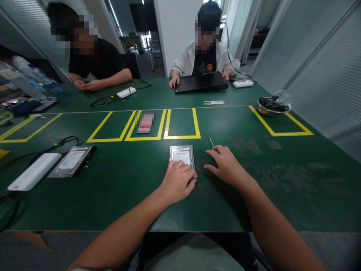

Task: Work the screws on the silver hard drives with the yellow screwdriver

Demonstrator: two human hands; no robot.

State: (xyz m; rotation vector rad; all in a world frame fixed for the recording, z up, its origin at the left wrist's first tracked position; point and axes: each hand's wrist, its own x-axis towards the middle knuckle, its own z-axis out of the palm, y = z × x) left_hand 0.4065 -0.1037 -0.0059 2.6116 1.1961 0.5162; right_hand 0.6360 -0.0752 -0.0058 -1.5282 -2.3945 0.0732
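A silver hard drive (182, 152) with a white label lies flat on the green table in front of me. My left hand (180, 180) rests over its near end, fingers curled and pressed on it, hiding that part. Just right of the drive is my right hand (225, 165), low over the table. Its thumb and index finger are apart, pointing left. A thin metal shaft, apparently of a screwdriver (211, 142), sticks out beyond the index finger; the rest of it is hidden in or under the hand. The hand seems to hold it with the other fingers.
Another hard drive (70, 162) and a white power strip (35, 171) with black cable lie left. Yellow tape frames cross the table, one around a blurred pink item (146, 123). A bowl (273, 105) stands far right. Opposite, one person holds a black panel (201, 82); another sits left.
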